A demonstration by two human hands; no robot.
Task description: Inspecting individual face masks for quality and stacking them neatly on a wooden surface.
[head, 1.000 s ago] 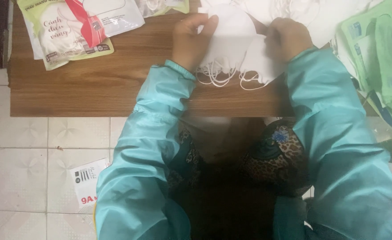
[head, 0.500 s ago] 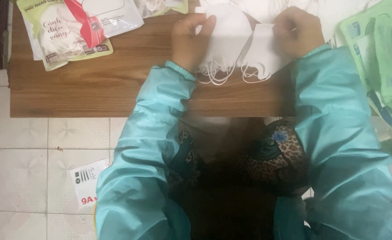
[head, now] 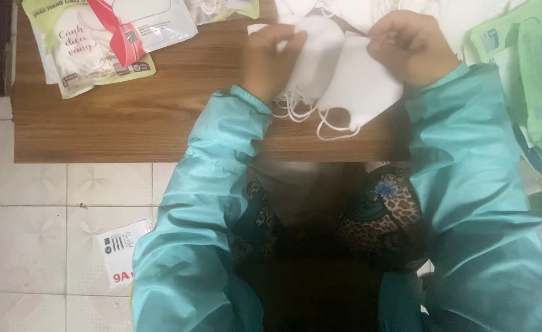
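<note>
My left hand (head: 271,58) pinches a small stack of white face masks (head: 314,61) on a low wooden table (head: 154,117). Their white ear loops (head: 295,110) dangle over the table near my wrist. My right hand (head: 412,46) grips a single white face mask (head: 360,86), held tilted beside the stack, its loop hanging toward the table's near edge. Both arms wear teal sleeves. More white masks (head: 345,9) lie heaped at the table's far edge, partly hidden by my hands.
Printed plastic mask packets (head: 99,37) lie at the table's far left. Green packets (head: 529,74) are stacked at the right edge. A white paper slip (head: 120,249) lies on the tiled floor (head: 31,246) by my left side.
My right hand has drawn one mask away from the stack, toward the right and nearer to me. The left hand stays on the stack.
</note>
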